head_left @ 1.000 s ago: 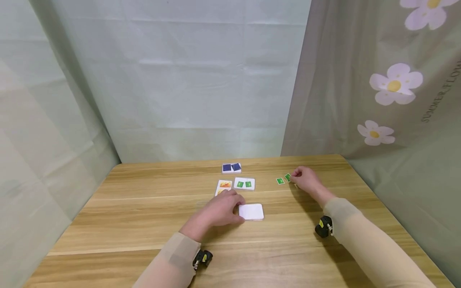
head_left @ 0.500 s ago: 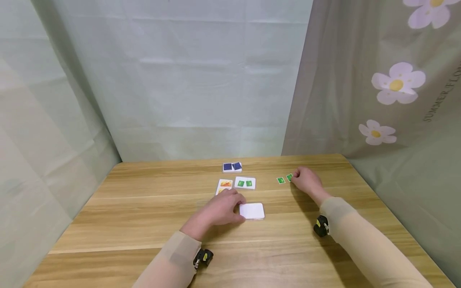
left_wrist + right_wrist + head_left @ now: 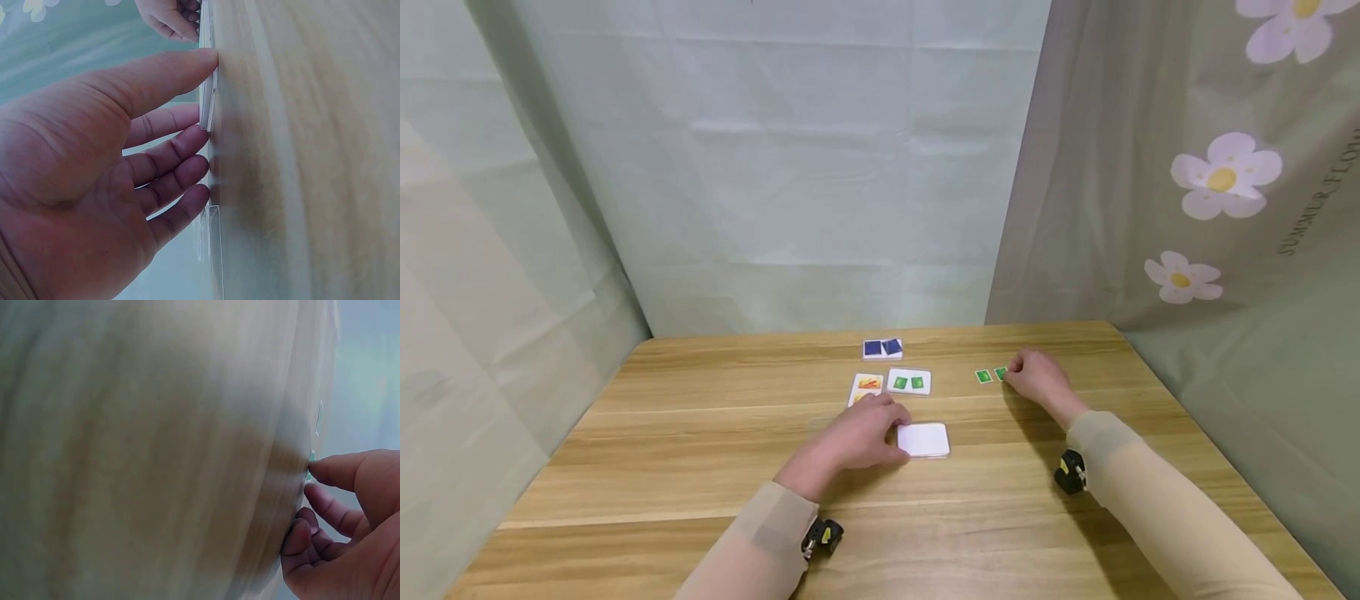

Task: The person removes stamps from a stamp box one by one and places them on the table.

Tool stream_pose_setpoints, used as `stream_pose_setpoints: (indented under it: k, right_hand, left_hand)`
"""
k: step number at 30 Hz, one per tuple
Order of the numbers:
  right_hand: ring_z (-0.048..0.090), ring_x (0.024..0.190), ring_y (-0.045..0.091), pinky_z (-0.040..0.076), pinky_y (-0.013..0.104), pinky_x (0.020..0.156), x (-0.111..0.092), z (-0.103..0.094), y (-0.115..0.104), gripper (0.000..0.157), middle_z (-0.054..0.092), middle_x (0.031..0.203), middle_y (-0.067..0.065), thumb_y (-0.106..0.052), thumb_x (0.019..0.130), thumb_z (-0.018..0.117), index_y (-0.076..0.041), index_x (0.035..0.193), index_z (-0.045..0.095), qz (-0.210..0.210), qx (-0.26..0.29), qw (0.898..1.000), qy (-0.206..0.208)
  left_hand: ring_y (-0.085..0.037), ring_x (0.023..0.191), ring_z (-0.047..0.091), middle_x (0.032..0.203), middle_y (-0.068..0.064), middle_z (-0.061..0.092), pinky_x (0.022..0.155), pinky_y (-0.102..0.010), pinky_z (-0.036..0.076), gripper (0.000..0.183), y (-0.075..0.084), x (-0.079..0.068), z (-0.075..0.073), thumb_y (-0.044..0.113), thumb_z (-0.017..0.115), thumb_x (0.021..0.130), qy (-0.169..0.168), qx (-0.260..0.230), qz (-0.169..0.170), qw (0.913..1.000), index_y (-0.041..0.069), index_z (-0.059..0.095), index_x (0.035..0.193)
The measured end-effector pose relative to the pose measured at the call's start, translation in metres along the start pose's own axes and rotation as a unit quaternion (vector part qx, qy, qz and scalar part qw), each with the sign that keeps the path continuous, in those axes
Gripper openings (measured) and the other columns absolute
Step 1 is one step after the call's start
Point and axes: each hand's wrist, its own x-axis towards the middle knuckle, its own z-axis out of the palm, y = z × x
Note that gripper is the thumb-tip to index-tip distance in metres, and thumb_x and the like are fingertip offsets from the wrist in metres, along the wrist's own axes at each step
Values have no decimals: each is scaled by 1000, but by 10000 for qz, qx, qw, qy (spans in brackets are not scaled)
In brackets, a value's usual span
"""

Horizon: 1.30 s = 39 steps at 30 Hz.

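Observation:
A blank white card in a clear plastic case (image 3: 928,439) lies flat on the wooden table (image 3: 685,467). My left hand (image 3: 865,433) holds it by its left end, thumb at the near edge and index finger at the far edge. The left wrist view shows the case (image 3: 207,94) edge-on between them. Farther right, my right hand (image 3: 1041,382) pinches a small green square card (image 3: 1001,374) at the tabletop, its right part covered by the fingers. Another small green card (image 3: 983,377) lies just left of it.
Beyond the left hand is a white card with two green squares (image 3: 909,372), beside a card with orange pictures (image 3: 868,383), partly hidden by that hand. A card with two dark blue squares (image 3: 882,357) lies near the back edge. Curtains (image 3: 820,167) hang behind the table.
The green card at my right fingertips has turned from tilted to nearly level with its neighbour, its gap to that card varying slightly. My left hand keeps its place on the white card.

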Motion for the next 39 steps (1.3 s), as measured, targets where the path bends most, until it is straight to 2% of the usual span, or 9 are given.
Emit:
stream_pose_setpoints:
  k: [6, 9, 14, 17, 20, 24, 27, 32, 39]
  right_hand:
    - [60, 89, 33, 50, 50, 85, -18, -19, -26, 19, 69, 99, 15, -23, 98, 72, -4, 99, 68, -60, 128, 9997, -214]
    - [59, 88, 31, 50, 47, 83, -5, -7, -10, 18, 68, 97, 12, -25, 97, 72, -8, 97, 68, -76, 135, 9998, -88]
    - [61, 90, 29, 49, 45, 80, 30, 20, 39, 21, 70, 99, 8, -33, 98, 74, -12, 100, 70, -201, 330, 9992, -97]
    - [61, 89, 27, 49, 44, 77, 32, 22, 47, 23, 70, 100, 6, -36, 97, 75, -14, 101, 71, -220, 484, 9985, -118]
    - [61, 91, 29, 51, 45, 80, 3, -1, 11, 24, 70, 101, 10, -31, 101, 72, -8, 106, 69, -106, 599, 9978, -276]
    - [64, 101, 35, 52, 52, 92, -35, -31, -36, 27, 70, 112, 20, -23, 106, 69, 2, 116, 67, -28, 688, 9963, -515]
    - [65, 108, 36, 52, 55, 97, -41, -31, -41, 29, 70, 120, 22, -23, 106, 69, 1, 120, 67, -76, 658, 9967, -464]
    - [66, 110, 37, 54, 55, 95, -49, -30, -51, 39, 70, 122, 22, -25, 107, 70, 4, 132, 67, -321, 720, 9958, -464]
    - [66, 115, 35, 55, 53, 96, -62, -25, -70, 51, 71, 125, 20, -21, 107, 74, 6, 147, 62, -929, 1080, 9866, -797]
  left_hand:
    - [-18, 100, 54, 116, -3, 66, 90, -36, 51, 46, -1, -1, 0, 25, 97, 87, 30, 4, 4, 10000, 8, 77, 125]
    - [-18, 100, 54, 115, -3, 66, 89, -36, 51, 46, -1, -1, -1, 25, 97, 87, 48, 17, -7, 10000, 8, 77, 125]
    - [-18, 101, 54, 116, -3, 67, 90, -37, 51, 46, -2, 0, -1, 25, 96, 88, 18, -3, -9, 10000, 8, 77, 126]
    - [-18, 100, 54, 116, -3, 66, 90, -36, 51, 46, -2, 0, 0, 25, 96, 88, -6, -16, -21, 10000, 8, 77, 126]
    - [-18, 100, 54, 116, -3, 66, 89, -36, 51, 46, -1, 0, 1, 26, 96, 88, -12, -17, -40, 10000, 8, 77, 126]
    - [-18, 100, 54, 116, -2, 66, 89, -35, 51, 45, -1, 0, 1, 26, 96, 89, -10, -12, -48, 10000, 9, 77, 126]
    - [-18, 100, 55, 117, -2, 67, 90, -36, 51, 46, 0, 0, 1, 26, 96, 88, -8, -2, -40, 10000, 9, 77, 126]
    - [-18, 101, 55, 118, -2, 67, 92, -36, 52, 47, 0, 0, 1, 26, 97, 88, 1, 34, -18, 10000, 9, 77, 127]
    - [-17, 101, 55, 118, -3, 67, 92, -36, 52, 46, 0, 0, 2, 26, 96, 89, -15, 28, -25, 10000, 9, 77, 127]
